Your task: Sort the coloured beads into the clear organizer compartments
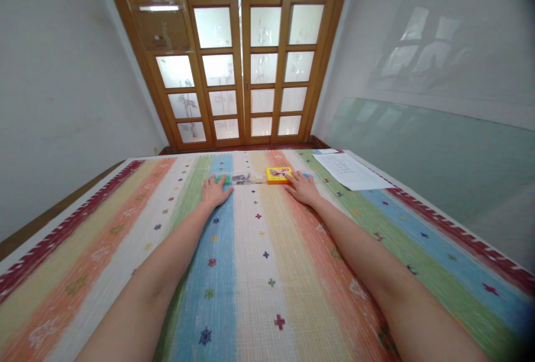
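Yellow box (276, 175) — right fingers (295, 180) spread at its edge — left fingers (220, 182) splayed too

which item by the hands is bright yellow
The yellow rectangular printed box at the right hand; see-through items nearer the left hand show green or dark contents.

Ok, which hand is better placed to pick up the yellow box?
Probably your right hand: its fingers are already at the right end of the yellow box. Your left hand is farther away, by the green item, with dark items between it and the box.
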### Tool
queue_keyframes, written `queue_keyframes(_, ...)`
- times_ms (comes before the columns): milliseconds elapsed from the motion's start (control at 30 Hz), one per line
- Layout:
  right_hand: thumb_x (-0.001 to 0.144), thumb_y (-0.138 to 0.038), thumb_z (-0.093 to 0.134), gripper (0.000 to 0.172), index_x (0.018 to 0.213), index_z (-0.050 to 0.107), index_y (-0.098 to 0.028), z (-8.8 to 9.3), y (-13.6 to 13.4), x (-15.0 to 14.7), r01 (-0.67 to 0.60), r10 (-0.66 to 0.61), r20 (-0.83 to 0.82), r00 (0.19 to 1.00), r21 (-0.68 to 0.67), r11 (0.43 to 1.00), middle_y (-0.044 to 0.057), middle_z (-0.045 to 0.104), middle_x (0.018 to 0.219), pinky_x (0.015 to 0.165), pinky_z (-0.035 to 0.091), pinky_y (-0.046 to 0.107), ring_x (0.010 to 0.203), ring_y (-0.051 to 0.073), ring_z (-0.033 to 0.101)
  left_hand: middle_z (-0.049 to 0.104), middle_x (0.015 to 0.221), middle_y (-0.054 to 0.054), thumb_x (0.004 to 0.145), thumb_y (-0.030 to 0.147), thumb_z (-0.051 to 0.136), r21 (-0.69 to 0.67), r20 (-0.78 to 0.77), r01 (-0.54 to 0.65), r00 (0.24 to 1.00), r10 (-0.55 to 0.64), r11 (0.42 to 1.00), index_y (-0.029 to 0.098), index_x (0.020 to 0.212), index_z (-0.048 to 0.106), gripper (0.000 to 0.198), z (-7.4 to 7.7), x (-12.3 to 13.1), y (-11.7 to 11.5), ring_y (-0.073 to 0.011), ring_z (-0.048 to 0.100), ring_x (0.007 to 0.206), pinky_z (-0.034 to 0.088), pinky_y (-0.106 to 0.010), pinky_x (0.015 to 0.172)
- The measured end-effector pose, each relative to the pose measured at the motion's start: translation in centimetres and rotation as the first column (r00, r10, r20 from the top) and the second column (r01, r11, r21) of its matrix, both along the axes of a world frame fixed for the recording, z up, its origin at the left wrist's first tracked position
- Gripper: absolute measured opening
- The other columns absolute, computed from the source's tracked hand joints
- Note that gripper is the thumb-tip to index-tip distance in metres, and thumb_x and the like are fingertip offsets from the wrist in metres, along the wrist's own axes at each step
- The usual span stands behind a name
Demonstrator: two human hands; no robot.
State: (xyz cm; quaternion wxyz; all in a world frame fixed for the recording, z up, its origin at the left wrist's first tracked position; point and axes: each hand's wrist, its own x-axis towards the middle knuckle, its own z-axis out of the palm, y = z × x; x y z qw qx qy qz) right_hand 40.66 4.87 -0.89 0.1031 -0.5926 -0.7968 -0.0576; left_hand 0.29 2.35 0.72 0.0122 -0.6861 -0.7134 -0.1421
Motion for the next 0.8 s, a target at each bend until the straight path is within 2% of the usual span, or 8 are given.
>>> queue_keyframes(67, 0.105, -0.050, 0.041, 0.060, 0.161, 0.043, -0.030, 0.1, 0.2, 0.8, 0.029, -0.029, -0.024, 0.999, 0.012, 1.000, 0.011, 0.038, 0.168, 0.123, 0.020, 0.065, 0.155, 0.036, 0.028, 0.030, 0.170, -0.016, 0.092, 0.072, 0.049, 0.011, 0.031, 0.018, 0.999, -0.018, 1.000, 0.032, 0.159, 0.045, 0.078, -0.1, 1.4, 0.3, -0.0454, 0.035, 0.149, 0.028, -0.058, 0.120)
queue_keyframes(167, 0.104, -0.048, 0.043, 0.055, 0.155, 0.052, -0.029, 0.3, 0.1, 1.6, 0.103, -0.102, -0.045, 0.994, 0.037, 0.994, 0.013, 0.042, 0.164, 0.122, 0.019, 0.066, 0.153, 0.037, 0.029, 0.028, 0.171, -0.017, 0.092, 0.072, 0.049, 0.030, 0.066, 0.034, 0.997, -0.036, 0.999, 0.030, 0.160, 0.043, 0.081, -0.4, 3.2, 0.3, -0.0463, 0.024, 0.156, 0.018, -0.062, 0.124)
queue_keyframes(300, 0.105, -0.048, 0.042, 0.054, 0.155, 0.053, -0.030, 0.3, -0.4, 1.2, 0.174, -0.168, -0.075, 0.983, 0.079, 0.982, 0.014, 0.042, 0.163, 0.121, 0.021, 0.066, 0.150, 0.038, 0.032, 0.021, 0.174, -0.018, 0.094, 0.068, 0.048, 0.092, 0.057, 0.080, 0.995, -0.085, 0.993, 0.023, 0.164, 0.037, 0.084, -0.4, 4.5, -0.2, -0.0436, 0.009, 0.161, 0.006, -0.063, 0.128)
queue_keyframes(400, 0.105, -0.053, 0.042, 0.056, 0.157, 0.050, -0.032, 0.1, -0.8, 0.4, 0.185, -0.180, -0.072, 0.981, 0.070, 0.980, 0.014, 0.039, 0.164, 0.120, 0.020, 0.069, 0.149, 0.040, 0.032, 0.021, 0.175, -0.013, 0.097, 0.064, 0.048, 0.112, -0.005, 0.204, 0.979, -0.204, 0.973, 0.028, 0.163, 0.038, 0.076, -0.3, 4.7, -0.3, -0.0392, 0.010, 0.162, 0.002, -0.059, 0.129)
queue_keyframes(500, 0.104, -0.059, 0.044, 0.060, 0.159, 0.046, -0.035, 0.0, -0.9, -0.1, 0.187, -0.185, -0.045, 0.982, 0.038, 0.982, 0.014, 0.037, 0.166, 0.119, 0.016, 0.073, 0.150, 0.043, 0.030, 0.027, 0.173, -0.012, 0.098, 0.066, 0.046, 0.033, -0.028, 0.286, 0.958, -0.285, 0.958, 0.033, 0.162, 0.040, 0.073, -0.4, 4.7, 0.0, -0.0389, 0.015, 0.162, 0.002, -0.061, 0.128)
queue_keyframes(700, 0.103, -0.062, 0.043, 0.064, 0.161, 0.042, -0.035, 0.1, 0.0, 0.1, 0.174, -0.174, -0.009, 0.985, -0.016, 0.985, 0.015, 0.030, 0.169, 0.119, 0.014, 0.075, 0.154, 0.043, 0.026, 0.024, 0.174, -0.013, 0.095, 0.073, 0.046, -0.025, -0.028, 0.264, 0.964, -0.265, 0.964, 0.036, 0.164, 0.034, 0.080, -0.7, 5.5, 0.6, -0.0421, 0.013, 0.162, 0.002, -0.066, 0.126)
queue_keyframes(800, 0.106, -0.054, 0.036, 0.058, 0.161, 0.042, -0.035, 0.0, 0.6, 0.3, 0.174, -0.174, -0.017, 0.985, -0.021, 0.985, 0.014, 0.031, 0.170, 0.119, 0.016, 0.074, 0.154, 0.041, 0.026, 0.023, 0.174, -0.014, 0.094, 0.074, 0.046, -0.037, -0.018, 0.256, 0.966, -0.257, 0.966, 0.036, 0.165, 0.034, 0.081, -0.6, 6.0, 0.8, -0.0439, 0.012, 0.161, 0.002, -0.068, 0.125)
